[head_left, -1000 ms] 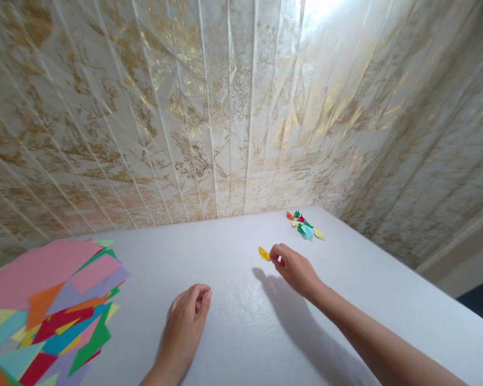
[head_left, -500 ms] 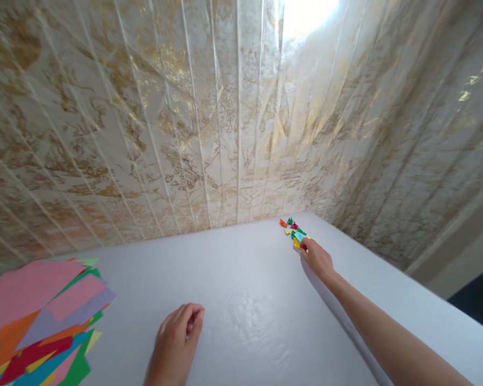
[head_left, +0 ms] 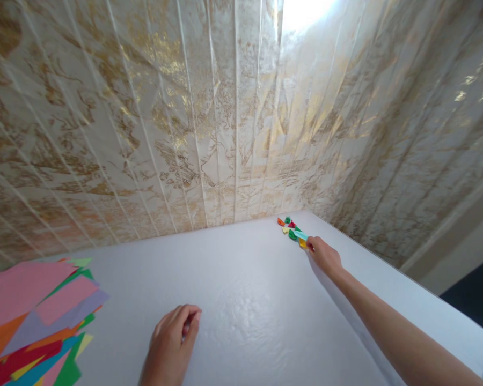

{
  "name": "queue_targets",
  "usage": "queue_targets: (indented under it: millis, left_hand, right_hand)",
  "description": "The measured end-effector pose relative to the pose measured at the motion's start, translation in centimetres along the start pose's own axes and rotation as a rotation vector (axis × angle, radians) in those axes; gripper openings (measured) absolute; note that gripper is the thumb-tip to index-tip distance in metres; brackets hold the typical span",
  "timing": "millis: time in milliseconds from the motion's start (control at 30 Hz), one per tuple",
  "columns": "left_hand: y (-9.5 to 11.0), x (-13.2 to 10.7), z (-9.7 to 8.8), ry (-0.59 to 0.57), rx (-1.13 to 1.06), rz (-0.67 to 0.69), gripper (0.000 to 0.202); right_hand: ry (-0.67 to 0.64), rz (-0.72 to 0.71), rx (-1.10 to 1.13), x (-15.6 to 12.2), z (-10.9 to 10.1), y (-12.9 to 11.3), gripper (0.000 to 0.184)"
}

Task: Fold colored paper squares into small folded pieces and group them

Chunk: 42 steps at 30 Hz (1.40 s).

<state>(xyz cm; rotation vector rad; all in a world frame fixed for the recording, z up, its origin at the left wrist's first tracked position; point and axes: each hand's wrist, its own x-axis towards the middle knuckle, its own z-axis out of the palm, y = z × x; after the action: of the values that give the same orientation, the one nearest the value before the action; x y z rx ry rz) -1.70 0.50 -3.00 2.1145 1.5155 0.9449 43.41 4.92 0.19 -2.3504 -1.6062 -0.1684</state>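
Observation:
At the far right of the white table, my right hand point(head_left: 324, 254) reaches out with its fingers pinched. They are at the yellow folded paper piece point(head_left: 302, 243), partly covering it. Touching or just beside the fingertips lies a light blue folded paper piece point(head_left: 300, 235). Close by are a green folded piece point(head_left: 292, 235), a pale yellow one point(head_left: 285, 230), a red one point(head_left: 292, 224) and an orange one point(head_left: 280, 221). Near the front, my left hand point(head_left: 173, 338) rests on the table, fingers curled to the thumb, nothing visible in it.
A spread pile of coloured paper sheets point(head_left: 60, 305) covers the left side of the white table point(head_left: 233, 279). Behind the table hangs a gold-patterned curtain point(head_left: 209, 134). The table's right edge runs diagonally past my right forearm.
My right hand has moved slightly right, and the yellow piece has shifted with it, away from the green one. My left hand keeps its curled pose. The view has turned slightly.

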Motion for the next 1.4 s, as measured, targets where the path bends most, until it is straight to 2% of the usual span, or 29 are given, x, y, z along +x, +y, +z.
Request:
queue_targets:
  millis: [133, 467, 633, 733, 800, 900, 1033, 1100, 1167, 1267, 1400]
  left_hand:
    - [-0.2, 0.0, 0.1, 0.003, 0.005, -0.006, 0.028]
    - [0.1, 0.1, 0.0, -0.010, 0.000, -0.009, 0.028]
    - [0.1, 0.1, -0.1, -0.016, -0.013, -0.018, 0.027]
    - [0.1, 0.0, -0.1, -0.017, -0.011, -0.026, 0.028]
    - [0.2, 0.0, 0.0, -0.016, -0.007, -0.024, 0.028]
    - [0.3, 0.0, -0.1, -0.022, -0.009, -0.022, 0.028]
    - [0.6, 0.2, -0.2, -0.020, -0.024, -0.027, 0.029]
    - [1.0, 0.2, -0.2, -0.008, -0.032, -0.041, 0.028]
    - [1.6, 0.0, -0.3, 0.001, -0.043, -0.058, 0.027]
    - [2.3, -0.3, -0.3, 0.039, -0.094, -0.112, 0.021]
    - [1.7, -0.2, -0.2, 0.043, -0.182, -0.192, 0.011]
  right_hand:
    - [0.011, 0.025, 0.038, 0.1, 0.5, 0.1, 0.009]
    - [0.072, 0.207, 0.193, -0.4, 1.6, 1.2, 0.007]
    - [0.110, 0.272, 0.246, 0.0, 0.8, 1.3, 0.009]
    - [0.119, 0.267, 0.283, -0.2, -0.4, 0.4, 0.010]
    - [0.102, 0.198, 0.326, -0.8, -1.2, -1.2, 0.010]
    - [-0.005, -0.026, 0.415, -2.9, -2.5, -5.3, 0.012]
    - [-0.206, -0.309, 0.509, -8.0, -3.9, -12.8, 0.012]
    - [-0.378, -0.460, 0.556, -11.0, -4.5, -16.6, 0.012]
    - [-0.480, -0.568, 0.579, -14.0, -4.9, -19.9, 0.011]
    - [-0.601, -0.680, 0.629, -17.8, -4.8, -23.5, 0.013]
    - [-0.733, -0.739, 0.698, -20.5, -2.8, -25.7, 0.010]
